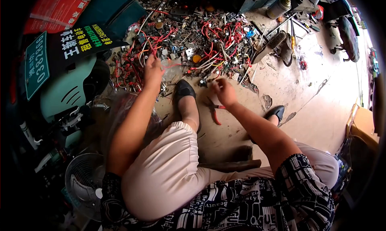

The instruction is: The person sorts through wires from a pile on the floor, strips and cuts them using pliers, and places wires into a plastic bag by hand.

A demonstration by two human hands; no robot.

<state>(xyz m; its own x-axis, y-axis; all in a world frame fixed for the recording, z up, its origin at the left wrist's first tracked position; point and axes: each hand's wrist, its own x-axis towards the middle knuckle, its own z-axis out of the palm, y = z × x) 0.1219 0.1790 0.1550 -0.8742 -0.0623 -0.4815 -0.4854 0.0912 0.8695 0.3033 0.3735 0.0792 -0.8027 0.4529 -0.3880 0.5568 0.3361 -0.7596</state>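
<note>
My left hand (pixel 153 72) is closed at the left part of a wide heap of wires, screws and small parts (pixel 181 40). Its fingers pinch a red wire (pixel 172 65) that stretches to the right over a clear plastic piece (pixel 172 72). At the heap's front edge is my right hand (pixel 223 92), its fingers curled together; whatever lies between them is too small to make out. Just below that hand, red-handled pliers (pixel 216 115) lie on the floor, partly covered by it. Small dark parts (pixel 202 82) lie left of its fingertips.
A brush (pixel 275 42), a screwdriver (pixel 293 42) and a spray can (pixel 279 8) are at the back right. On the left stand a green scooter body (pixel 68 90) and a fan (pixel 84 182). My shoes (pixel 185 89) rest on the floor; a cardboard box (pixel 365 124) is far right.
</note>
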